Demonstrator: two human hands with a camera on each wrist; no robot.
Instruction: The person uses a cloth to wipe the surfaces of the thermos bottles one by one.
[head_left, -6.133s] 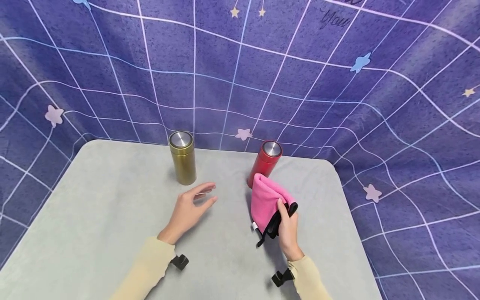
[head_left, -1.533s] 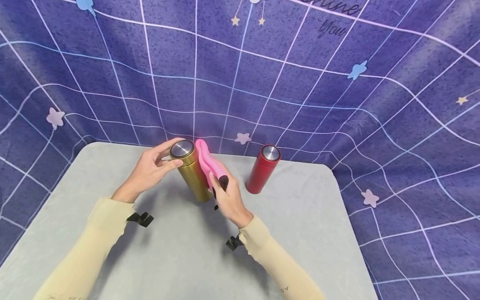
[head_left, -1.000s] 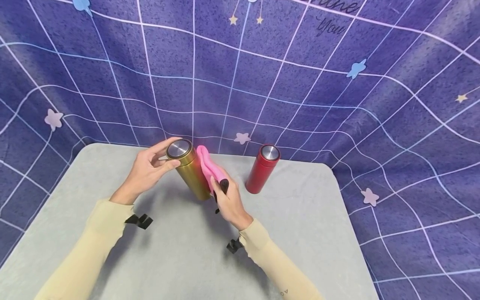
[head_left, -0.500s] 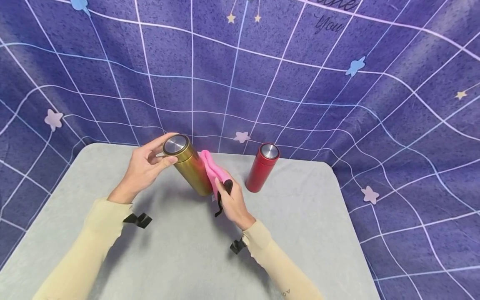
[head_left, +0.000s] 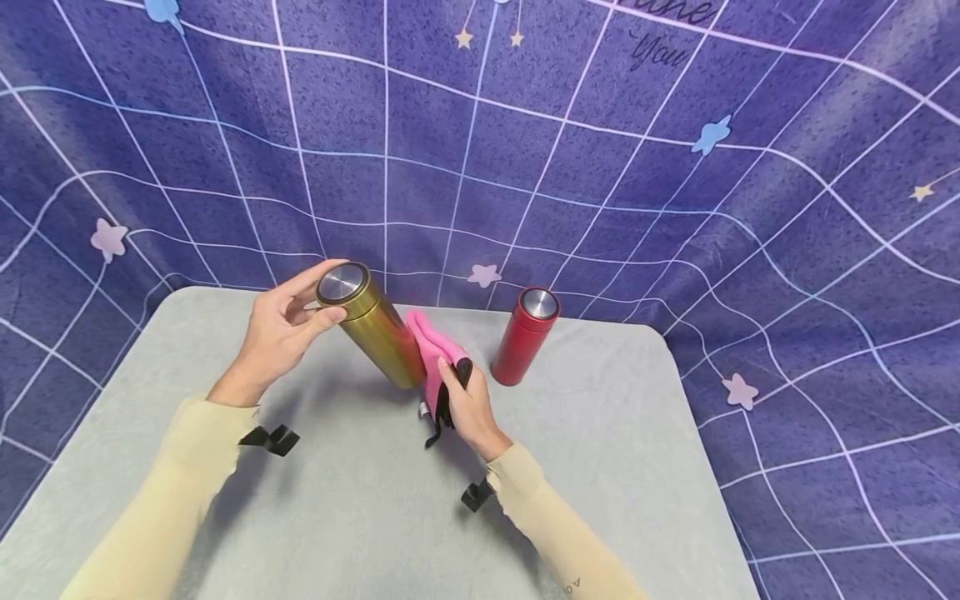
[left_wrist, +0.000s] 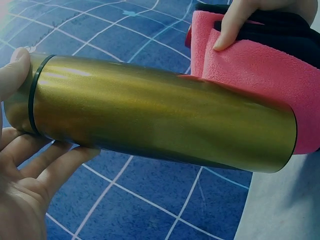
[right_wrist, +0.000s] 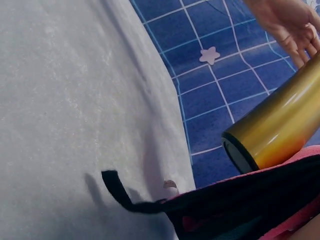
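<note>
My left hand (head_left: pixel 273 337) grips a gold thermos flask (head_left: pixel 382 342) round its silver-topped lid. The flask leans with its lid to the left, and its dark base shows in the right wrist view, raised off the table. My right hand (head_left: pixel 468 404) holds a folded pink cloth (head_left: pixel 431 342) with black edging and a black strap (right_wrist: pixel 117 190). In the left wrist view the pink cloth (left_wrist: pixel 260 75) lies against the lower side of the gold flask (left_wrist: pixel 160 110). Most of the right fingers are hidden behind the cloth.
A red thermos flask (head_left: pixel 525 337) stands upright to the right of my right hand. The grey-covered table (head_left: pixel 360 517) ends at a purple-blue curtain (head_left: pixel 420 125) with grid lines and stars. Black wrist mounts (head_left: pixel 281 440) stick out beneath both sleeves.
Earlier the gold flask stood upright, untouched, and the cloth was before the red flask. My left hand has since gripped and tilted the gold flask; the cloth has slid down its side.
</note>
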